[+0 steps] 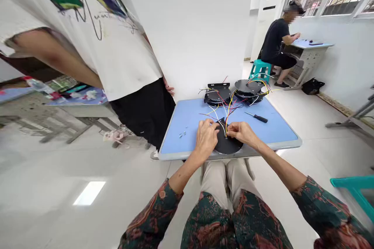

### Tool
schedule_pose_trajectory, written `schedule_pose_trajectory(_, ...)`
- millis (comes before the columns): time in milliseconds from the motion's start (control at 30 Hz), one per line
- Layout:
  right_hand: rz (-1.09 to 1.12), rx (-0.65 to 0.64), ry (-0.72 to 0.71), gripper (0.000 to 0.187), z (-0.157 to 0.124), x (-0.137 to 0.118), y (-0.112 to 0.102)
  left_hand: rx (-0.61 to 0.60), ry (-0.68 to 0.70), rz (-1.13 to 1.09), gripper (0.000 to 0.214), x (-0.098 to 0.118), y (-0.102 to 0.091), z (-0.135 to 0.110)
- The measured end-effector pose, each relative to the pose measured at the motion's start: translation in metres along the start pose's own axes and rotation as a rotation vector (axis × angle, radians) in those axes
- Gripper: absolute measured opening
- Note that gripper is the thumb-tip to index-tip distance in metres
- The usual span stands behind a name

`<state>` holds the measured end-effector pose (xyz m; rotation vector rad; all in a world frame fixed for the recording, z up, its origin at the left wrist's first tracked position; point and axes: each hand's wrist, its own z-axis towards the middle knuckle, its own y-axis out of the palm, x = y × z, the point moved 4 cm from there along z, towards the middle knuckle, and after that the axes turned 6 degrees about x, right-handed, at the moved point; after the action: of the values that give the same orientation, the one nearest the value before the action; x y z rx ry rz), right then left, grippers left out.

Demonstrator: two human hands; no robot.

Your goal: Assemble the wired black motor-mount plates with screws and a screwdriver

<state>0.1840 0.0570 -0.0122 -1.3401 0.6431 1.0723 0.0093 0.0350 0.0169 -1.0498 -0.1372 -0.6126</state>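
My left hand (207, 138) and my right hand (241, 132) rest over a round black plate (227, 144) at the front edge of a blue table (187, 124). Fingertips of both hands lie close together at the plate's top, by a bundle of yellow, white and red wires (225, 121). Whether they pinch the wires or the plate, I cannot tell. Beyond stand two black disc assemblies (217, 96) (248, 90) trailing wires. A black-handled screwdriver (257, 117) lies to the right, and several tiny screws (182, 134) lie to the left.
A standing person in a white T-shirt (117, 54) is just left of the table. Another table (78, 103) lies further left. At the back right, a seated person (276, 42) works at a desk (306, 52), near a teal stool (260, 70) and a black bag (312, 86).
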Motion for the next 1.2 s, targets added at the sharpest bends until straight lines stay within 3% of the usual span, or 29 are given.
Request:
schedule_pose_trajectory(100, 0.007, 0.017, -0.032, 0.010, -0.006, 0.001, -0.001, -0.147, -0.027, -0.101, 0.017, 0.003, 0.019, -0.004)
schedule_pose_trajectory(200, 0.010, 0.040, -0.072, 0.013, -0.012, -0.001, -0.001, -0.187, -0.059, -0.184, 0.012, 0.005, 0.028, -0.006)
schedule_pose_trajectory(333, 0.003, 0.138, -0.015, 0.014, -0.015, -0.006, 0.000, -0.164, -0.102, -0.278, 0.009, 0.004, 0.028, -0.005)
schedule_pose_trajectory(533, -0.229, 0.291, -0.026, 0.012, -0.025, -0.023, -0.001, -0.137, -0.199, -0.458, 0.011, -0.005, 0.029, -0.006)
schedule_pose_trajectory(733, -0.313, 0.217, -0.003, 0.012, -0.032, -0.027, 0.005, -0.112, -0.187, -0.501, 0.016, -0.005, 0.029, -0.007)
schedule_pose_trajectory(933, -0.276, 0.251, 0.088, 0.010, -0.027, -0.023, 0.005, -0.120, -0.124, -0.497, 0.016, -0.002, 0.025, -0.009)
schedule_pose_trajectory(1200, -0.326, 0.234, 0.071, 0.009, -0.024, -0.029, 0.007, -0.038, -0.095, -0.433, 0.015, 0.000, 0.024, -0.012)
